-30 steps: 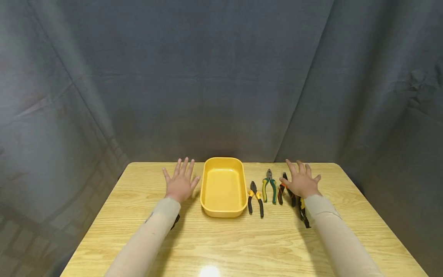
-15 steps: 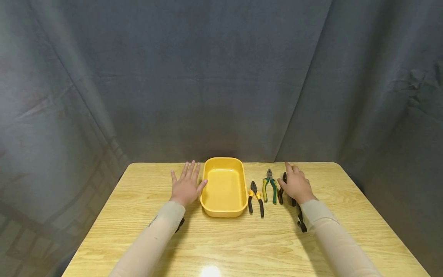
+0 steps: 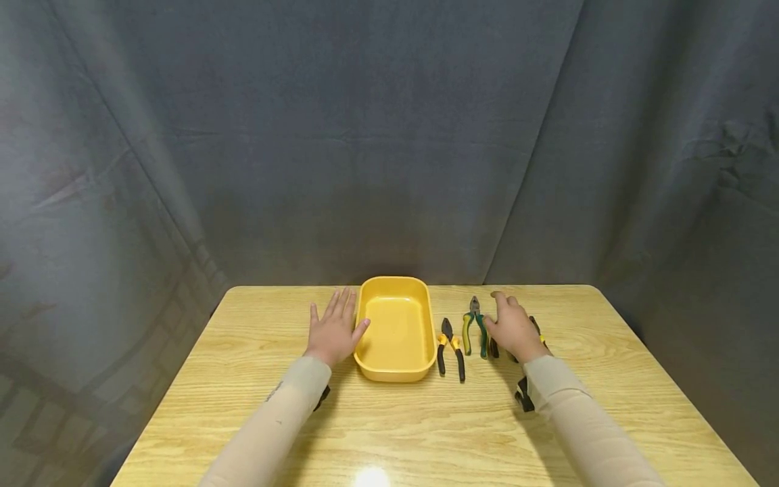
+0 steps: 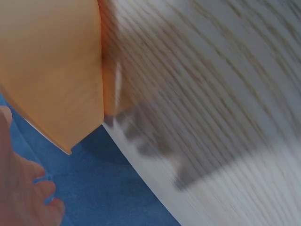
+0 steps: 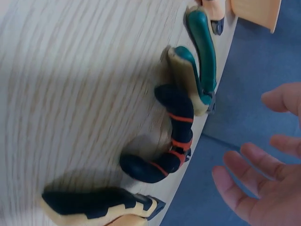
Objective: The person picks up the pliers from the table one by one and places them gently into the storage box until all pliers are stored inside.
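Pliers banded orange (image 5: 182, 128), center of right-wrist view, best pinched from above; left hand (image 3: 332, 335) splayed, right hand (image 3: 514, 330) half-spread, both empty.

- Curtain (image 3: 341, 142): behind the far edge of the counter (image 3: 395, 423).
- Tray (image 3: 394, 376): on the counter, near its far edge.
- First pliers (image 3: 447, 329): just right of the tray.
- Second pliers (image 3: 475, 307): right of the first, farther back.
- Third pliers (image 5: 181, 127): right of the second, partly behind the right hand (image 3: 514, 330) in the head view.
- Fourth pliers (image 5: 89, 202): right of the third.
- Left hand (image 3: 333, 333): at the tray's left rim.
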